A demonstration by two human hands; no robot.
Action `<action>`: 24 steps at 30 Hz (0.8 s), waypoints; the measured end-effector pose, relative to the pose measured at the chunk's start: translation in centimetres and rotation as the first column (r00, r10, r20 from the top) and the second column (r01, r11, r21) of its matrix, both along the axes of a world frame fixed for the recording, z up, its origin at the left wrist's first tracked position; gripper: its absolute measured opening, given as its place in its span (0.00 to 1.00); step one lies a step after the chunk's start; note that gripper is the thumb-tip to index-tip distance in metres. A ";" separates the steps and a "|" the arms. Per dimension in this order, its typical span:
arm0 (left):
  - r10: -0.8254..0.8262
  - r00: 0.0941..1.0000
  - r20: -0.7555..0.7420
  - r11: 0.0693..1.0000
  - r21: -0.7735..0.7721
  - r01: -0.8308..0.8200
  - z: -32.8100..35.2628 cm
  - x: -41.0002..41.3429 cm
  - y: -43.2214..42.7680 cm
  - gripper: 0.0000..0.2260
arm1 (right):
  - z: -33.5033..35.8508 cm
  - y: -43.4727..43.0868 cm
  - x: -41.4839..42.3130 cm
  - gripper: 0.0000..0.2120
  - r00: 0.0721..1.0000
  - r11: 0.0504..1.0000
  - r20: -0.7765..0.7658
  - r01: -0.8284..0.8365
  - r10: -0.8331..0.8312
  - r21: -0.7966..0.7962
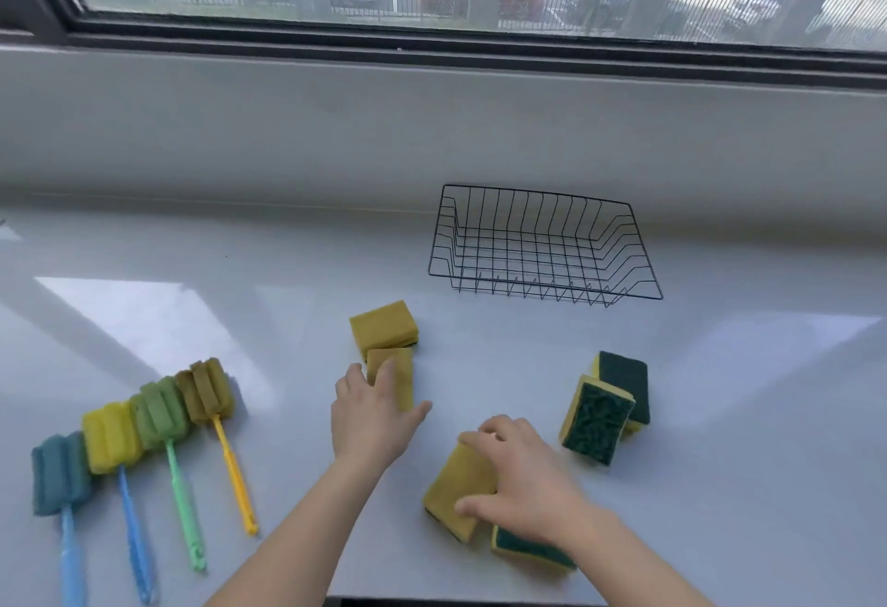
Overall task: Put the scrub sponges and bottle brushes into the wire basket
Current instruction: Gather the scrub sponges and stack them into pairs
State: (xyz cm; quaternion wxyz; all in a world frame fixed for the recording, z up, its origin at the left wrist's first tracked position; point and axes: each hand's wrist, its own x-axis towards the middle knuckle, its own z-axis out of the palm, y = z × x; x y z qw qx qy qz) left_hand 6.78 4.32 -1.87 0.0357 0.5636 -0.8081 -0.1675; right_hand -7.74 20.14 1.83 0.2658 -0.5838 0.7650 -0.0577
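text: none legible | labels: none | numbers: none

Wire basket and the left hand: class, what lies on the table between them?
In the head view, one yellow sponge lies between the wire basket and the left hand; the rest is bare table.

Left hand (369,419) and right hand (523,481), both palm-down, fingers curled.

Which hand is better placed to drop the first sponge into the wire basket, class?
Probably the right hand. It already lies on a yellow sponge, and the wire basket sits ahead on its side. The left hand also touches a sponge, but would have to cross over.
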 end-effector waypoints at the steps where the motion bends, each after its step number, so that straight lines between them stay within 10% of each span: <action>1: 0.006 1.000 0.025 1.000 -0.004 -0.006 -0.2 -0.4 -0.4 0.33 | -0.2 -0.1 0.6 0.42 0.998 0.999 -0.032 -0.052 0.052 0.011; 8: 0.068 0.997 -0.039 0.997 0.024 -0.067 -1.6 -1.2 -1.3 0.26 | -2.1 -0.4 2.1 0.42 0.959 0.970 -0.150 -0.234 0.240 0.060; 15: 0.189 0.915 -0.356 0.958 0.270 -0.093 -1.3 0.0 -0.8 0.25 | -1.8 -1.5 -0.9 0.33 0.985 0.995 0.149 0.093 -0.088 -0.033; 20: 0.451 0.690 -0.566 0.825 0.560 -0.079 -0.8 0.7 0.4 0.14 | -1.4 -2.4 -4.8 0.21 0.722 0.853 0.575 0.515 -0.384 -0.078; 24: 0.500 0.707 -0.499 0.829 0.513 -0.224 -1.2 1.9 0.7 0.19 | -1.1 -3.5 -6.6 0.12 0.562 0.713 0.626 0.701 -0.540 -0.014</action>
